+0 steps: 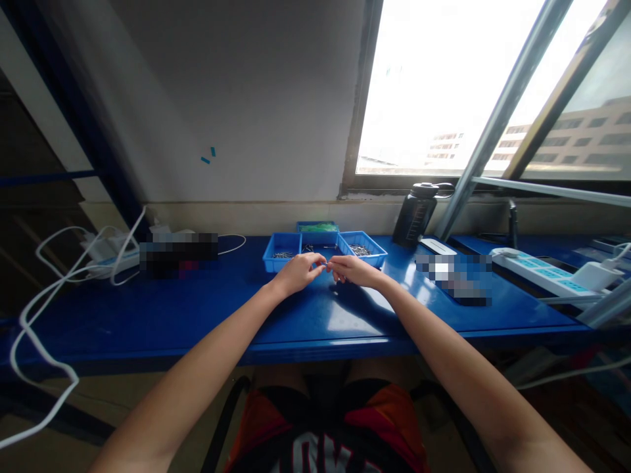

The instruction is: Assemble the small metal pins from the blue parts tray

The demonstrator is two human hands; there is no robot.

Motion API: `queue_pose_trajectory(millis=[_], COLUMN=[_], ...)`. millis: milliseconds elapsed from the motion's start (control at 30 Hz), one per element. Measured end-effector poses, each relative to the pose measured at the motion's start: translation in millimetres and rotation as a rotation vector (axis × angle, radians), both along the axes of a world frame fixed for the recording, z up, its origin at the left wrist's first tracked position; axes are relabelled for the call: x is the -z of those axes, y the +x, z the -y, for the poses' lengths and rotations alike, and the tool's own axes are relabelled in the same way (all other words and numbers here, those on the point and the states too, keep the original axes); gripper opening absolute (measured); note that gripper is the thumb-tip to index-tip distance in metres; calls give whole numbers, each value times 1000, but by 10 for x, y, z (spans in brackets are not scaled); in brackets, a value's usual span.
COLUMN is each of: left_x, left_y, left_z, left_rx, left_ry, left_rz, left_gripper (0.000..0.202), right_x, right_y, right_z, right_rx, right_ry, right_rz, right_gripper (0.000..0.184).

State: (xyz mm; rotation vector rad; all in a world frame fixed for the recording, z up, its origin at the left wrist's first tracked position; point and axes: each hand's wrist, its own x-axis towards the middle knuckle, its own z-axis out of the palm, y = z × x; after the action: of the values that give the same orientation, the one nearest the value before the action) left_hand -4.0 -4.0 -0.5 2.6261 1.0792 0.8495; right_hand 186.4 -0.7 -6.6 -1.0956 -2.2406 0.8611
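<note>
Both my arms reach forward over a blue table (162,315). My left hand (297,271) and my right hand (351,269) meet fingertip to fingertip just in front of three small blue trays. Between the pinched fingers is a tiny metal part (326,264), too small to name. The left blue tray (280,253) and the right blue tray (362,247) hold small dark metal pieces. A middle tray (319,242) stands between them, and behind it is a tray with something green (317,227).
A dark water bottle (415,212) stands at the back right under the window. A white power strip (547,274) with a plug lies at far right. White chargers and cables (106,253) trail off the table's left end. Metal frame bars (493,125) slant up at the right.
</note>
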Motion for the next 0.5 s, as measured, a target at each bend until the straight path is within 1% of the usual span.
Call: queue_pose_trajectory(millis=[233, 400, 500], left_x=[-10, -29, -31], left_y=[-18, -17, -14], left_z=[-33, -8, 25], left_rx=[91, 103, 72], left_ry=[-14, -46, -48], left_rz=[64, 73, 62], left_gripper=[25, 26, 24], right_x=[-28, -38, -32], right_y=[12, 15, 13], right_z=[29, 26, 18], right_rx=[-26, -30, -1], right_ry=[-85, -128, -108], right_rz=[-14, 11, 27], right_gripper=[44, 46, 45])
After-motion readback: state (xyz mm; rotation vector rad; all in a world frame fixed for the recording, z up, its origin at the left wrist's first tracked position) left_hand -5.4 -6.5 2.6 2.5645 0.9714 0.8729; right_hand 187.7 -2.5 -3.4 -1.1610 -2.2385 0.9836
